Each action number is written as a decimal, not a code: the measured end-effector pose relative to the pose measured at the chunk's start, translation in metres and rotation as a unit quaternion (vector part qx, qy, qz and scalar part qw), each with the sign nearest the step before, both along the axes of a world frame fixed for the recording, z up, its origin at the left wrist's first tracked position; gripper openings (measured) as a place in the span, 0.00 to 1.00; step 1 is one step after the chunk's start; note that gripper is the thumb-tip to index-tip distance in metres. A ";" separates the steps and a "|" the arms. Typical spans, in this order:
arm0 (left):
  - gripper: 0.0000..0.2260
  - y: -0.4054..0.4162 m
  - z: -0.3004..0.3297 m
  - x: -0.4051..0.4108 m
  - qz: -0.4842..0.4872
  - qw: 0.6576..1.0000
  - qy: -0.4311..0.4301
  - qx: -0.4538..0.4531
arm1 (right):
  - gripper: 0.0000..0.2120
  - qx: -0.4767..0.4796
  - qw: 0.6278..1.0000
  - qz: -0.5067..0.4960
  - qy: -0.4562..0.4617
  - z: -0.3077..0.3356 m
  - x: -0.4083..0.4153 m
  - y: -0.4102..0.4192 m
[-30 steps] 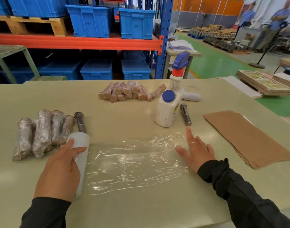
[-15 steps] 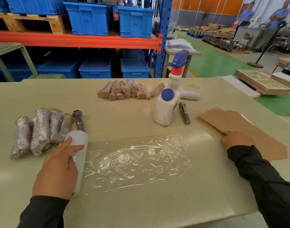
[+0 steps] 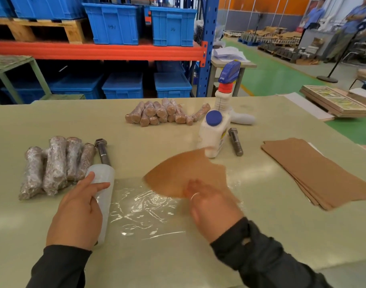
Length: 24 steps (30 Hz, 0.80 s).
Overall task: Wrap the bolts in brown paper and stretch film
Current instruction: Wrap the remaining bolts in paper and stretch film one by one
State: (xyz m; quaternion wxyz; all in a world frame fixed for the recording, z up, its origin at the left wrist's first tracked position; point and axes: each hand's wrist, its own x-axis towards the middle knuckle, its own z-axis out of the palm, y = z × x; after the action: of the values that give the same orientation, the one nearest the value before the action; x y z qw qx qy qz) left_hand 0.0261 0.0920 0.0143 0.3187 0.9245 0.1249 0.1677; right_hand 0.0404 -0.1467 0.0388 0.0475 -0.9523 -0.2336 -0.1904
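My left hand (image 3: 77, 213) grips the roll of stretch film (image 3: 104, 196), from which a clear sheet of film (image 3: 142, 210) lies spread to the right on the table. My right hand (image 3: 211, 204) holds one sheet of brown paper (image 3: 184, 175), blurred with motion, over the film's right part. A bare bolt (image 3: 103, 151) lies beside the roll's far end; another bare bolt (image 3: 235, 141) lies right of the white bottle. A stack of brown paper sheets (image 3: 315, 173) is at the right.
Several film-wrapped bolts (image 3: 55, 165) lie at the left; several paper-wrapped bolts (image 3: 163, 113) lie at the back. A white bottle with a blue cap (image 3: 214, 134) and a spray bottle (image 3: 227, 94) stand mid-table. Blue crates sit on racking behind; people stand far right.
My right hand went from the film's edge to the paper stack, took one sheet, and has swung it left over the film. My left hand stayed on the roll.
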 end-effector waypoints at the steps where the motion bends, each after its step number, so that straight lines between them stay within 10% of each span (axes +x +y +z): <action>1: 0.19 0.000 0.001 -0.001 -0.002 1.000 0.001 -0.002 | 0.17 -0.024 0.999 0.008 0.024 -0.010 -0.003 0.006; 16: 0.19 0.005 0.007 -0.002 -0.013 1.000 -0.006 -0.001 | 0.19 -0.007 0.994 0.076 0.076 -0.028 -0.024 0.001; 24: 0.24 -0.003 0.033 0.005 -0.096 0.964 -0.048 0.243 | 0.17 -0.014 0.982 0.027 0.189 -0.009 -0.025 0.002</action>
State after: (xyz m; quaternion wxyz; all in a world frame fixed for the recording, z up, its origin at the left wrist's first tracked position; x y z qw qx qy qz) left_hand 0.0309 0.0889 0.0476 0.1046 0.9726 -0.0244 0.2063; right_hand 0.0155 -0.1451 0.0303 0.0823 -0.9651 -0.2487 -0.0024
